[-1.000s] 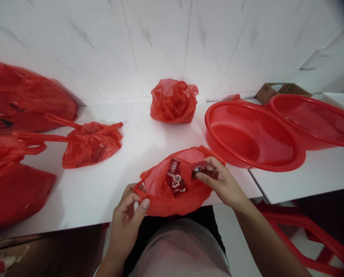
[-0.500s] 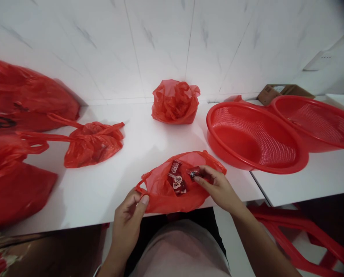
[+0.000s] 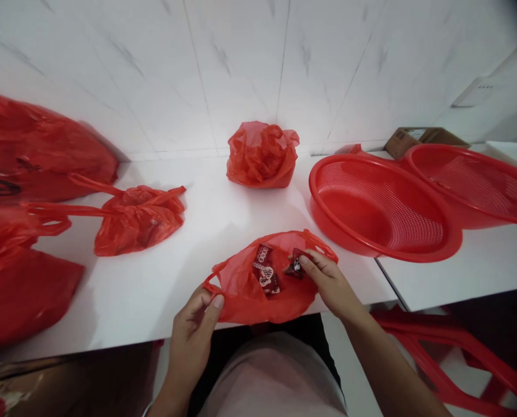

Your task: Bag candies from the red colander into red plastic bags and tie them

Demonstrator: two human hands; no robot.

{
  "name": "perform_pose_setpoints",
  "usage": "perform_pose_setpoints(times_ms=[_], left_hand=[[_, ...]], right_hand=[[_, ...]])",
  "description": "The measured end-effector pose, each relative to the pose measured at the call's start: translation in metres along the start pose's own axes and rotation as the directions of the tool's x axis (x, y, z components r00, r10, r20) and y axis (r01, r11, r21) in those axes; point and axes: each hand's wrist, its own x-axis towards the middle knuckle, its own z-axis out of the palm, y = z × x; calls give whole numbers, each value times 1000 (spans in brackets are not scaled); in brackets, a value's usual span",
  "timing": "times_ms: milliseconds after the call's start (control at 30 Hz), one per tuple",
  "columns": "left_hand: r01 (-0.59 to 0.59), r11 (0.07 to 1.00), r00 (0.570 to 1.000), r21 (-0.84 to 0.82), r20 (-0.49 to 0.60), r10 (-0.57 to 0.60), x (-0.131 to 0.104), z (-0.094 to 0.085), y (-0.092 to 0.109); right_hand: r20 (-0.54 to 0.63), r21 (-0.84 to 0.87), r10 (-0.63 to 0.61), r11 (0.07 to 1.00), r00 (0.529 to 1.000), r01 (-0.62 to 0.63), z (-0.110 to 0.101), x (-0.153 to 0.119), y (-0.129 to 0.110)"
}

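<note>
An opened red plastic bag [image 3: 241, 301] lies at the table's front edge before me. My left hand [image 3: 197, 321] pinches its left handle between thumb and fingers. Inside the bag rests a dark red printed packet [image 3: 266, 269] with pale lettering. Over the bag's right side, my right hand [image 3: 327, 278] grips a small dark red packet [image 3: 298, 263] with thumb and fingertips. Part of that packet is hidden by the fingers. Whether more things lie under the bag's folds I cannot tell.
A crumpled red bag [image 3: 262, 155] stands by the wall. Left are a small tied red bag [image 3: 140, 223] and larger red bags [image 3: 28, 289]. Right are two red plastic baskets [image 3: 354, 246], [image 3: 479, 217] and a cardboard box [image 3: 427, 139]. A red stool [image 3: 453, 353] stands below.
My right hand has shifted slightly, and the small packet in it is now turned more upright with more of it showing. My left hand stays on the bag handle.
</note>
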Motion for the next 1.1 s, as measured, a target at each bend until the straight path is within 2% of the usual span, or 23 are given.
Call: perform_pose_setpoints(times_ms=[133,300,433,500,567,667,700,733,833,933,1000,1033,1100], left_hand=[[-9,1000,1000,6,-5,9,1,0,0],[-6,1000,1000,-2,-2,6,1,0,-2],[20,1000,1000,12,-19,-20,0,0,-4],[14,1000,999,-3,-48,-14,1,0,-3],[-9,1000,996,-23,-90,6,2,0,-2],[-16,1000,992,-15,-124,14,2,0,-3],[-10,1000,993,-3,-116,9,1,0,-4],[-5,1000,994,10,-108,6,1,0,-5],[-9,998,994,55,-108,15,8,-3,-7],[-93,991,989,100,-102,103,34,-9,5],[-198,973,978,119,-46,205,60,-16,23],[-261,956,964,131,-21,266,71,-19,36],[-403,903,909,148,-54,414,88,-26,63]], right_hand=[[29,-42,-27,999,999,28,0,1,-2],[-4,-185,-120,976,993,118,2,1,4],[-1,-416,-157,898,988,142,4,-4,0],[-10,-504,-221,844,975,186,1,-8,-8],[-87,-576,-373,776,924,259,-4,-11,-17],[-205,-692,-578,656,790,301,-15,-12,-23],[-214,-715,-591,637,778,287,-18,-11,-21],[-210,-722,-571,638,794,268,-21,-10,-17],[-191,-630,-414,747,890,212,-26,-1,-3],[-177,-363,-249,916,952,172,-26,18,-5],[-145,-162,-204,970,968,180,-25,32,-23],[-129,-79,-217,975,968,208,-25,38,-36],[-125,37,-308,949,943,314,-24,43,-67]])
